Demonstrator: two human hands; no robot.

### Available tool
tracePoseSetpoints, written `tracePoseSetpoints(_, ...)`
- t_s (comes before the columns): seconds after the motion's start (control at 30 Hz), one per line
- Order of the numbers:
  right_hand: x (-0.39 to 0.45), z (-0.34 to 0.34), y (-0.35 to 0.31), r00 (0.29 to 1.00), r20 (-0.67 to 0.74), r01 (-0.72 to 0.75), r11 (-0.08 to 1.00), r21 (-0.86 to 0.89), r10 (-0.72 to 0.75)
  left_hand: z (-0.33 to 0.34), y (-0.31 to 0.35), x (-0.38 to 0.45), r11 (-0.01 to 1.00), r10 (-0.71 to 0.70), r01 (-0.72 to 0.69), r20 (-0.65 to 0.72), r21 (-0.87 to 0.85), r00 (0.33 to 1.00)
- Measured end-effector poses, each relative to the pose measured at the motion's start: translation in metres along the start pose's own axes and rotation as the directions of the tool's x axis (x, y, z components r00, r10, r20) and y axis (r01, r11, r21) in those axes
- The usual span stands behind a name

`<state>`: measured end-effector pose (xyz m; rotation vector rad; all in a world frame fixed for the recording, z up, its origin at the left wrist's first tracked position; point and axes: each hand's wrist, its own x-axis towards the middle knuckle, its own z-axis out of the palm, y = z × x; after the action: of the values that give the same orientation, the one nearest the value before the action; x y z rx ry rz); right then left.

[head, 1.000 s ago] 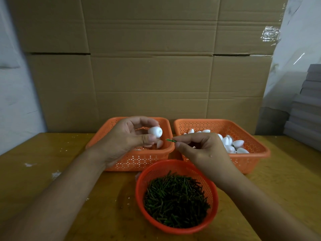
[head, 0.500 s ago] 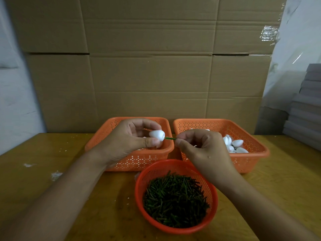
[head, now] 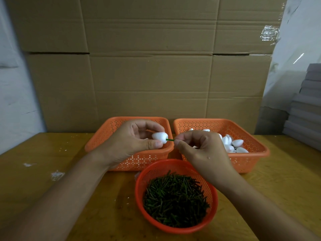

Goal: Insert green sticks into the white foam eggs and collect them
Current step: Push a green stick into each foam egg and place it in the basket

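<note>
My left hand [head: 132,145] pinches a white foam egg [head: 160,137] between thumb and fingers, above the left orange basket [head: 104,134]. A green stick [head: 169,140] juts from the egg's right end, and my right hand [head: 199,150] pinches its other end. The right orange basket [head: 243,129] holds several loose white eggs [head: 232,144]. Nearer me, a round orange basket [head: 177,228] is full of green sticks [head: 175,197].
All baskets stand on a yellow wooden table [head: 52,188] with white foam crumbs [head: 57,175] at the left. A wall of cardboard boxes [head: 149,66] rises right behind the baskets. Grey stacked sheets [head: 307,108] sit at the far right.
My right hand has brought the green stick leftward to the egg; its tip now sits in the egg's end. My left hand has turned the egg slightly and stayed over the left basket.
</note>
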<state>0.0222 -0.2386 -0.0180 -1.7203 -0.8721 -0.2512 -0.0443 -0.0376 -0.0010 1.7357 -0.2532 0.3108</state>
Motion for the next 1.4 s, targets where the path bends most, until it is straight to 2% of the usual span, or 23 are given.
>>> tracePoseSetpoints(0.9, -0.002, 0.002, 0.005, 0.997, 0.067, -0.031, 0.999, -0.011, 0.031, 0.012, 0.0, -0.001, 0.997, 0.025, -0.023, -0.033, 0.08, 0.999)
tracePoseSetpoints(1.13, -0.002, 0.004, 0.007, 0.995, 0.092, -0.036, 0.999, 0.002, 0.035, 0.009, 0.002, -0.002, 0.992, 0.006, -0.006, -0.006, 0.128, 1.0)
tracePoseSetpoints(1.4, -0.003, 0.008, 0.007, 0.972, 0.184, -0.168, 0.979, 0.112, 0.146, 0.009, 0.006, -0.002, 0.992, 0.034, -0.033, -0.007, 0.124, 0.999)
